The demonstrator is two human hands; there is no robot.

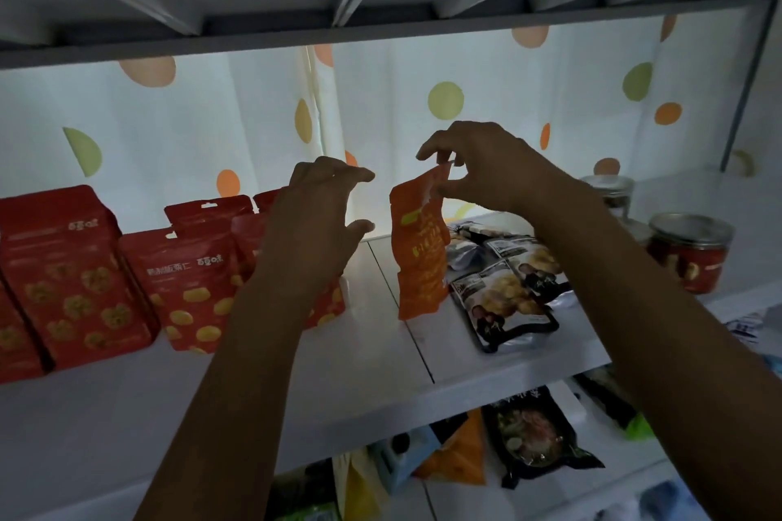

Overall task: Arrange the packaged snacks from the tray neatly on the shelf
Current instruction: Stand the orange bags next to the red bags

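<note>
On the white shelf (381, 355) | right hand (486, 165) pinches the top edge of the orange packet (421, 250), upright | left hand (321, 220) spread wide, holding nothing, in front of the red packets (190, 275)

Dim and backlit: light glows through the dotted curtain (508, 106), foreground dark, edges bent and soft.

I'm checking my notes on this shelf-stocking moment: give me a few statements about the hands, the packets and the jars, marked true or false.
1. The right hand pinches the top of the upright orange snack packet. True.
2. The left hand grips a red pouch. False: it is open, holding nothing.
3. The red snack pouches stand left of the orange packet. True.
4. The black-and-silver packets stand upright. False: they lie flat on the white shelf.
5. The red-filled glass jars stand at the shelf's right. True.
</note>
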